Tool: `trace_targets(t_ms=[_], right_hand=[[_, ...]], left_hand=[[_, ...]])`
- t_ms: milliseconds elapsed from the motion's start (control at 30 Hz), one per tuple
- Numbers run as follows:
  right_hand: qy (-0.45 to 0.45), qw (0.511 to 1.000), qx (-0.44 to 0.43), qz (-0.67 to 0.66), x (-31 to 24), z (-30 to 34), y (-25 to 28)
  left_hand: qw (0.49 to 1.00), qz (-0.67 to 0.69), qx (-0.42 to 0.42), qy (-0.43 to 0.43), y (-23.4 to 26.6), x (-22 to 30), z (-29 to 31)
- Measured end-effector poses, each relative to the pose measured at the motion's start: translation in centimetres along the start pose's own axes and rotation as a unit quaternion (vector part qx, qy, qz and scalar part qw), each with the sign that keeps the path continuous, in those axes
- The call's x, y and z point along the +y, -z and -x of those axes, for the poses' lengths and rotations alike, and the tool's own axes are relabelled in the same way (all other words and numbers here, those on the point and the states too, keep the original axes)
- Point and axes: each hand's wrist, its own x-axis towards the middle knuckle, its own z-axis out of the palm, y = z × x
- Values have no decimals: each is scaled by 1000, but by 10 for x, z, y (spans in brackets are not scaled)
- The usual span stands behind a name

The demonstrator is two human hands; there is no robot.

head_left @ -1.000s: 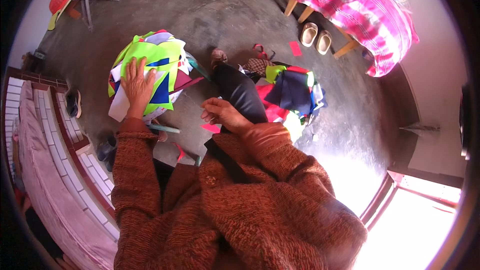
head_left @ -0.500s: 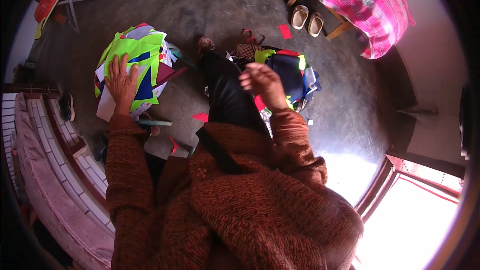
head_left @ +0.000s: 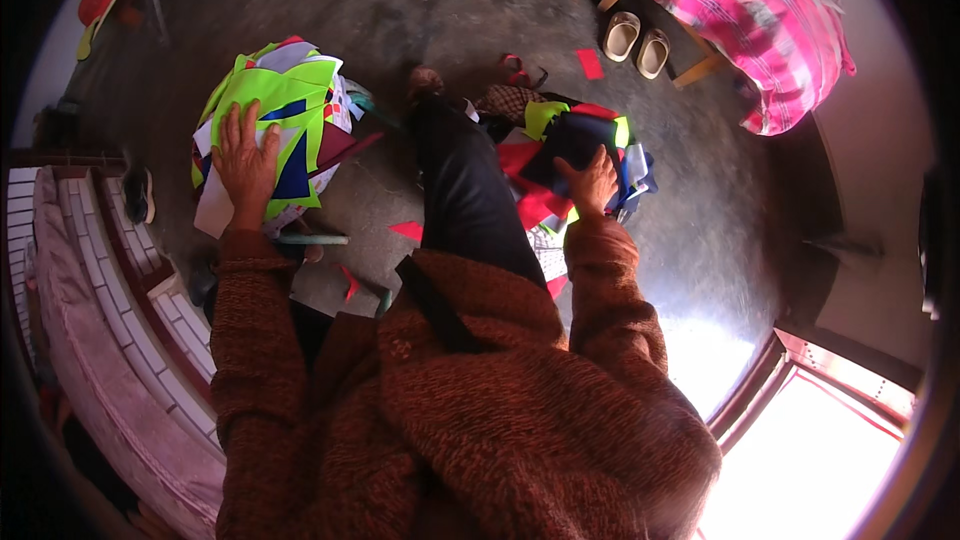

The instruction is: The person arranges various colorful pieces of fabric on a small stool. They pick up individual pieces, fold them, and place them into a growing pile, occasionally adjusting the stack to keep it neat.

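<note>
My left hand (head_left: pixel 246 162) lies flat, fingers spread, on a heap of cloth pieces; a lime-yellow piece (head_left: pixel 250 90) tops it, with blue, white and maroon ones around. On the other side of my dark-trousered leg (head_left: pixel 465 180) is a second heap of scraps. There my right hand (head_left: pixel 594 182) rests on a navy cloth piece (head_left: pixel 577 137), thumb apart from the fingers; no firm grip shows. Red cloth (head_left: pixel 535 202) and a lime-yellow piece (head_left: pixel 543 118) show around the navy one.
Red scraps (head_left: pixel 590 64) lie on the dark floor. Beige clogs (head_left: pixel 637 43) stand beside a wooden-legged seat with a pink checked cover (head_left: pixel 730 30). At left is a bench-like piece with a pinkish cover (head_left: pixel 85 340); a dark shoe (head_left: pixel 139 195) sits near it. Bright light enters at lower right.
My right hand has moved from above my leg, rightward and down onto the navy cloth, its fingers now extended. My left hand stays on its heap. The view has shifted slightly.
</note>
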Motion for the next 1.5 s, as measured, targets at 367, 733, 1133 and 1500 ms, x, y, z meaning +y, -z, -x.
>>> trace_targets(t_ms=[367, 733, 1133, 1500], right_hand=[[49, 986, 16, 159, -4, -7, -24], [45, 987, -75, 134, 2, -30, -17], [48, 977, -41, 205, -19, -20, -19], [77, 989, -74, 99, 9, -44, -13]], left_hand=[[1000, 5, 20, -18, 2, 3, -1], [1000, 12, 20, -18, 5, 6, -1], [1000, 8, 17, -14, 6, 5, 0], [999, 10, 31, -22, 4, 5, 0]])
